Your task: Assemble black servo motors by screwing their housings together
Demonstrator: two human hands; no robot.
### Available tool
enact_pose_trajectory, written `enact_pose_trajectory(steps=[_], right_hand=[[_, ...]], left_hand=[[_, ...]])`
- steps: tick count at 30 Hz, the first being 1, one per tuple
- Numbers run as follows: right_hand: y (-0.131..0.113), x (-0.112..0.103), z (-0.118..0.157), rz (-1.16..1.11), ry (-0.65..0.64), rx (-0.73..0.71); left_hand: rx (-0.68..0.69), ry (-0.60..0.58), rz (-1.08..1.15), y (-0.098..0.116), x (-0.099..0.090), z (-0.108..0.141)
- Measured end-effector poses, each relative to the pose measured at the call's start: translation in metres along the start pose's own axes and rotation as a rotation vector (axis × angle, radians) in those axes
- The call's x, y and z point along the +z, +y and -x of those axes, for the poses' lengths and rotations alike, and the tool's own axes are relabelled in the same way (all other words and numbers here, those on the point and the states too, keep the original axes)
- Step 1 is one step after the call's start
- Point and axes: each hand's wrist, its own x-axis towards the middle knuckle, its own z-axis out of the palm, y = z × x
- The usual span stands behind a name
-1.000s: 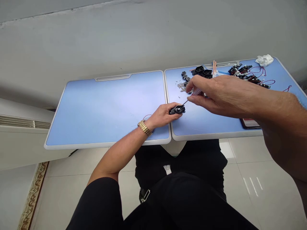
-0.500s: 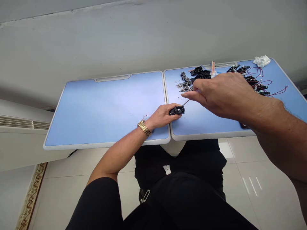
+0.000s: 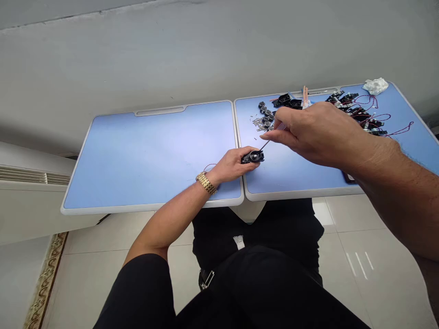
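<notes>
**Screwdriver at one housing, plenty of parts waiting**

The small black housing (image 3: 254, 157) sits in my left hand (image 3: 232, 165), over the seam between the two desk panels. Those fingers are curled closely around it, gripping it from the side. My right hand (image 3: 317, 135) holds a slim precision screwdriver (image 3: 269, 140) in a narrow pinch, with its tip at the housing's upper edge. I can't tell from this view whether the tip is engaged.

Further up the right panel of the blue folding desk (image 3: 154, 155) lie a heap of tiny screws (image 3: 259, 122), a cluster of round dark parts (image 3: 266, 118), and several black housings (image 3: 284, 99). Black units trailing thin wires (image 3: 358, 109) lie further right. To me, this one housing looks mid-job, with many loose parts left. The wired units may be further along, but I can't confirm that from here.

A crumpled white tissue (image 3: 375, 86) lies at the far corner, and a phone (image 3: 349, 177) sits partly hidden beneath my right forearm.
</notes>
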Motion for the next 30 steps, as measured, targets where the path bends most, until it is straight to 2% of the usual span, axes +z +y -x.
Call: enact_pose_trajectory(steps=[2, 4, 8, 12, 16, 22, 30], right_hand=[[0.009, 0.007, -0.001, -0.028, 0.11, -0.048], [0.014, 0.011, -0.002, -0.027, 0.137, -0.068], [0.013, 0.006, -0.001, 0.01, 0.075, -0.076], [0.007, -0.001, 0.002, -0.088, 0.007, -0.058], [0.01, 0.005, 0.002, -0.169, 0.062, -0.072], [0.014, 0.016, -0.003, -0.108, 0.124, -0.129], [0.013, 0.003, 0.0, -0.165, -0.013, -0.13]], left_hand=[[0.0, -0.002, 0.0, 0.0, 0.0, 0.0], [-0.001, -0.002, 0.004, 0.001, 0.0, 0.0], [-0.009, -0.001, 0.031, 0.004, -0.001, 0.0], [-0.01, 0.005, 0.024, 0.003, -0.001, 0.0], [0.004, 0.006, -0.001, -0.002, 0.001, 0.0], [0.005, -0.012, 0.024, -0.001, 0.002, 0.002], [-0.006, -0.023, 0.046, 0.004, 0.001, 0.002]])
